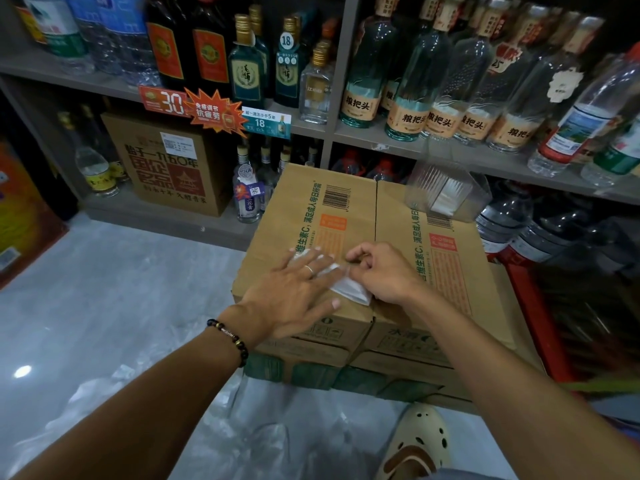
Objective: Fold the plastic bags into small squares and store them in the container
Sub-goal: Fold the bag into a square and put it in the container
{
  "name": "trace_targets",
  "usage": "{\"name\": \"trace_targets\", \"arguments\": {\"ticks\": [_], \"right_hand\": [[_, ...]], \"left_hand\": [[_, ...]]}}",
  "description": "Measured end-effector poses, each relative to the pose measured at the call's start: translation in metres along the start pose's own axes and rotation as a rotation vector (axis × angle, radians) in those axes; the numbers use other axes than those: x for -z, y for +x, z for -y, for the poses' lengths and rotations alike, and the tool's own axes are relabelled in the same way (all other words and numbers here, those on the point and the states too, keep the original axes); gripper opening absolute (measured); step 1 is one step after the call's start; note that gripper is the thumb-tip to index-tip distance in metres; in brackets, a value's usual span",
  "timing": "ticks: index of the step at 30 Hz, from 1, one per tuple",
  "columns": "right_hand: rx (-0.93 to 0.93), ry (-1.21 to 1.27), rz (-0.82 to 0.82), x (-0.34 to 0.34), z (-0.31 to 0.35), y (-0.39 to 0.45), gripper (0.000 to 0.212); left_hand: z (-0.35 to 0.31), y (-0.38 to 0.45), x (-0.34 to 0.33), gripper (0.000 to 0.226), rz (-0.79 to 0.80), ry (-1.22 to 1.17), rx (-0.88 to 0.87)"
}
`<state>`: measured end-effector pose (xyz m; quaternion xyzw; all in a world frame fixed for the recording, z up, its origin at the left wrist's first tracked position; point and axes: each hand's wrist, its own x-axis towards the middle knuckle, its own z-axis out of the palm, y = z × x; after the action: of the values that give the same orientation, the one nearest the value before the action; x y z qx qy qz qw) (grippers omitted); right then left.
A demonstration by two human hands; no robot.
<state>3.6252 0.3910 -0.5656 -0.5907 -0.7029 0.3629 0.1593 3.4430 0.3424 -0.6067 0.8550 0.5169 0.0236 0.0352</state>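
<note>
The white plastic bag (349, 285), folded into a small creased wedge, is lying near the cardboard carton's (374, 209) front edge; the left hand (298, 289) is pressing it flat-fingered, the right hand (377, 271) is pinching its fold.

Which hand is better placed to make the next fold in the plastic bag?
Right hand: it pinches the plastic bag at its edge, while the left hand presses it flat on the carton.

Floor (114, 289): pale grey, glossy, with a bright light glare (22, 371) at the left.
Shelving (332, 129): grey shelf unit across the back, divided by an upright panel.
Upper shelf: rows of glass bottles (436, 81) with tan labels, dark bottles at left.
Lower shelf: a brown carton (162, 164) beside small bottles.
Price tags (194, 107): orange and white, clipped to the shelf edge.
Light: dim overall.
</note>
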Motion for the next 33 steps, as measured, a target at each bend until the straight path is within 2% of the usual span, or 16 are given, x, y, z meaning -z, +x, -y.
{"name": "trace_targets", "arguments": {"ticks": [3, 8, 10, 12, 14, 16, 20, 23, 25, 28, 31, 33], "right_hand": [[-0.014, 0.022, -0.046, 0.0, -0.005, 0.001, 0.016], [0.002, 0.028, -0.156, 0.0, -0.011, -0.005, 0.016], [0.067, -0.077, -0.231, 0.0, -0.014, -0.011, 0.016], [0.211, -0.296, -0.3, 0.002, -0.017, -0.023, 0.022], [0.313, -0.519, -0.189, 0.002, -0.022, -0.035, 0.041], [0.291, -0.596, -0.045, 0.002, -0.028, -0.045, 0.058], [0.29, -0.75, 0.088, 0.002, -0.041, -0.052, 0.076], [0.273, -0.81, 0.17, -0.003, -0.046, -0.054, 0.075], [0.271, -0.794, 0.156, -0.006, -0.048, -0.054, 0.074], [0.294, -0.778, 0.142, -0.007, -0.052, -0.055, 0.075], [0.333, -0.707, 0.128, -0.005, -0.054, -0.055, 0.076], [0.348, -0.658, 0.126, -0.004, -0.054, -0.055, 0.078]], "left_hand": [[0.001, 0.0, -0.002, 0.083, 0.013, -0.011, 0.052], [-0.001, -0.003, -0.003, 0.08, 0.003, 0.006, 0.091], [-0.003, -0.004, -0.002, 0.082, 0.006, 0.026, 0.104], [-0.005, -0.006, -0.002, 0.083, 0.008, 0.035, 0.109], [-0.005, -0.007, -0.002, 0.083, -0.005, 0.031, 0.11], [-0.005, -0.007, -0.002, 0.083, -0.027, 0.016, 0.115], [-0.008, -0.007, -0.001, 0.083, 0.005, 0.045, 0.124], [-0.008, -0.008, 0.003, 0.078, -0.051, 0.124, 0.144], [-0.008, -0.009, 0.004, 0.069, -0.163, 0.163, 0.174], [-0.018, -0.002, 0.007, 0.062, -0.299, 0.08, 0.117], [-0.043, 0.014, 0.013, 0.075, -0.169, -0.079, -0.036], [-0.054, 0.021, 0.009, 0.078, -0.023, -0.207, 0.003]]}}
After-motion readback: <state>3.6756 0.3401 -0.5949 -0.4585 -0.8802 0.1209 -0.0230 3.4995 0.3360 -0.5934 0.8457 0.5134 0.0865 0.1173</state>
